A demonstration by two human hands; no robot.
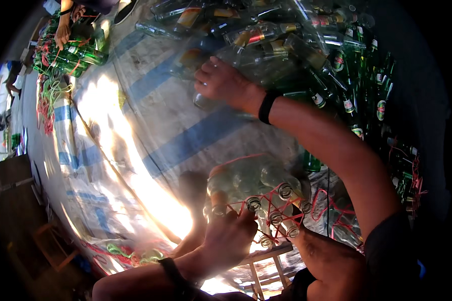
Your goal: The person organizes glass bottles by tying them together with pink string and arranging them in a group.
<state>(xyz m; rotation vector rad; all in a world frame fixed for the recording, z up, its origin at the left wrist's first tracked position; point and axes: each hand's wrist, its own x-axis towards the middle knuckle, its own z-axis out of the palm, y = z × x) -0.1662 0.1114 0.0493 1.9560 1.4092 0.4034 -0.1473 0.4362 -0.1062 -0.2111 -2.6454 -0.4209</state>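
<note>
My left hand (231,233) is closed at the near left edge of a bundle of clear glass bottles (245,180). Red string (263,205) laces between the bottle necks, whose open mouths face up toward me. The bundle rests between my legs. Stretched forward, my right hand (222,81) is over the near left side of a heap of loose glass bottles (256,64), its fingers curled. Motion blur surrounds it, and whether it grips a bottle cannot be made out. Both wrists wear dark bands.
Green glass bottles (358,75) crowd the right side. Another person's hand (62,35) touches string-tied green bottles (79,56) at upper left. Loose string (56,90) hangs below them. A blue-striped tarpaulin (165,101) covers the ground. Under the bundle is a wooden slatted frame (267,259).
</note>
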